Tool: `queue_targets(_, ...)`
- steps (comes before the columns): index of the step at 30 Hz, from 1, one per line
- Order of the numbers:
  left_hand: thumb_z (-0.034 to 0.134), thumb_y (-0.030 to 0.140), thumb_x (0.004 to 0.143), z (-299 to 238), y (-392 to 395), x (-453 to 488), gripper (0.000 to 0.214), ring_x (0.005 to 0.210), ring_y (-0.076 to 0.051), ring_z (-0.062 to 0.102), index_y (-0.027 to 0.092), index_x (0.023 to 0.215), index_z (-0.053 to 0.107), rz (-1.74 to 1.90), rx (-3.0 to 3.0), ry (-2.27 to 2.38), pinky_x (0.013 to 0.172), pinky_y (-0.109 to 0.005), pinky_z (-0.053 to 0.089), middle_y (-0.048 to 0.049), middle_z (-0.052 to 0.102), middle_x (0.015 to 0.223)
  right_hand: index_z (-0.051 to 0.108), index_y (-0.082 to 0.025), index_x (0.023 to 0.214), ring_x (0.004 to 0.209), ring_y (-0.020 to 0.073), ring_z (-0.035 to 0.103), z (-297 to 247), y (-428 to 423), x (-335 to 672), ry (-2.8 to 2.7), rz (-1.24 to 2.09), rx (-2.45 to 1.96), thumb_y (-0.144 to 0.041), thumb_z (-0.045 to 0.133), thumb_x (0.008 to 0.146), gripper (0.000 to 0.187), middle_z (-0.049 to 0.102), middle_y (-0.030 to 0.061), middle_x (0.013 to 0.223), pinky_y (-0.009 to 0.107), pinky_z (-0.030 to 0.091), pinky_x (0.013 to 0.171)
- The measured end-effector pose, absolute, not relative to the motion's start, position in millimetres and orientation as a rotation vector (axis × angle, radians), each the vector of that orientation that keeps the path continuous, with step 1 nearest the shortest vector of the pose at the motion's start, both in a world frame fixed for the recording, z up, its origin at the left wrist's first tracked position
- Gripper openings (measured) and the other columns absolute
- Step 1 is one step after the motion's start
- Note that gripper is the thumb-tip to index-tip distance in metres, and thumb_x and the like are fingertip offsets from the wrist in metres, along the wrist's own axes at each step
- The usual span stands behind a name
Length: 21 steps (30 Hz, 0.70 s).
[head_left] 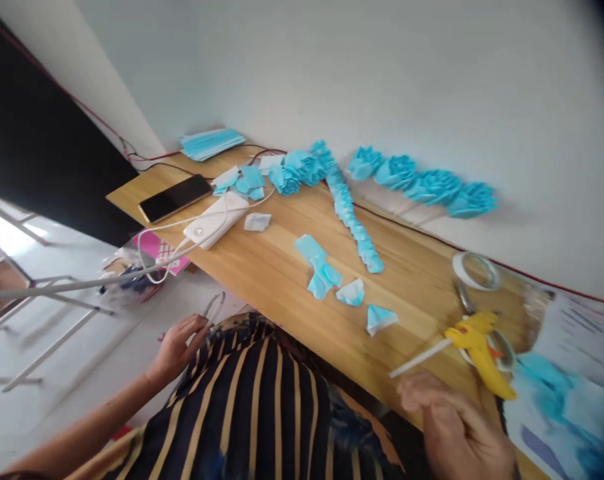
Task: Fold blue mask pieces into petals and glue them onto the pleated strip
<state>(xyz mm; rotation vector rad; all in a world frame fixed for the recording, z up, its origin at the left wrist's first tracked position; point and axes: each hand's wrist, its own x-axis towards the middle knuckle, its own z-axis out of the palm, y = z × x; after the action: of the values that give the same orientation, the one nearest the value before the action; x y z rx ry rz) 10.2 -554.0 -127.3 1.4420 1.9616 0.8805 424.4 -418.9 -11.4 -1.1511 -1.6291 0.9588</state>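
My left hand (182,343) is beside my lap, off the table's edge, its fingers closed on a thin greyish loop (215,305), possibly wire or a strip. My right hand (457,423) is curled into a blurred fist at the near right edge; anything inside it is hidden. Just beyond it lies a yellow glue gun (485,353) with a white glue stick (422,358) sticking out. Cut light-blue pieces (319,270) lie mid-table. A pleated blue strip (352,220) runs toward the wall, near blue rosette flowers (435,187).
A white roll of tape (477,271) lies near the wall. At the left are a phone (175,198), a white power bank (217,222) with cables, and a stack of blue masks (213,144). Papers and blue material (552,380) are at the right. Metal legs (52,353) stand below left.
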Motion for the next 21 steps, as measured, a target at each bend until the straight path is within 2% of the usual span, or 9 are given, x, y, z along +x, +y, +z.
queue_targets(6,0.048,0.027,0.102,-77,-542,21,0.023,0.09,-0.026,0.068,0.023,0.105,0.071,1.058,1.859,1.673,0.082,-0.036,0.054,-0.0111,0.073,0.095,0.078,-0.026,0.082,0.077,0.0182,0.076,-12,-428,428,-1.666,0.775,-1.29,-0.019,0.063,0.092,0.019,0.08,-0.0002,0.08,0.026,0.062,0.076)
queue_targets(9,0.051,0.027,0.101,-97,-537,5,0.022,0.083,-0.024,0.069,0.022,0.102,0.072,0.895,1.909,1.615,0.077,-0.033,0.055,-0.0099,0.074,0.089,0.08,-0.027,0.087,0.076,0.0192,0.078,-14,-431,422,-1.654,0.728,-1.263,-0.02,0.068,0.09,0.014,0.081,-0.0004,0.08,0.027,0.063,0.075)
queue_targets(11,0.052,0.033,0.099,-128,-536,-11,0.024,0.084,-0.025,0.071,0.021,0.093,0.072,0.865,1.843,1.789,0.078,-0.033,0.055,-0.0111,0.075,0.089,0.079,-0.027,0.087,0.074,0.0197,0.077,-15,-433,418,-1.615,0.717,-1.243,-0.02,0.069,0.089,0.013,0.08,-0.0003,0.077,0.028,0.063,0.072)
queue_targets(13,0.052,0.041,0.098,-161,-539,-25,0.028,0.084,-0.027,0.072,0.022,0.09,0.072,0.781,1.713,1.964,0.08,-0.035,0.055,-0.011,0.076,0.088,0.077,-0.026,0.086,0.07,0.0188,0.074,-14,-434,415,-1.55,0.722,-1.224,-0.018,0.068,0.089,0.012,0.077,-0.0008,0.072,0.029,0.06,0.068)
queue_targets(16,0.052,0.049,0.094,-198,-540,-35,0.033,0.1,-0.031,0.071,0.023,0.091,0.073,0.658,1.531,2.024,0.093,-0.039,0.053,-0.0131,0.077,0.1,0.067,-0.022,0.072,0.058,0.0153,0.063,-11,-434,412,-1.422,0.77,-1.126,-0.017,0.063,0.092,0.021,0.063,-0.0021,0.059,0.029,0.053,0.059)
queue_targets(19,0.058,0.043,0.092,-214,-522,-32,0.027,0.108,-0.034,0.068,0.022,0.091,0.073,0.494,1.258,2.068,0.099,-0.042,0.051,-0.0139,0.075,0.107,0.055,-0.02,0.058,0.051,0.0127,0.05,-12,-433,407,-1.314,0.814,-1.068,-0.017,0.06,0.093,0.035,0.049,-0.0028,0.052,0.029,0.042,0.053)
queue_targets(21,0.059,0.039,0.096,-217,-495,-27,0.024,0.102,-0.032,0.069,0.02,0.094,0.073,0.433,1.196,2.056,0.097,-0.044,0.053,-0.0135,0.073,0.109,0.052,-0.019,0.054,0.05,0.0118,0.047,-15,-432,403,-1.287,0.825,-1.072,-0.016,0.061,0.092,0.039,0.045,-0.0031,0.05,0.029,0.038,0.053)
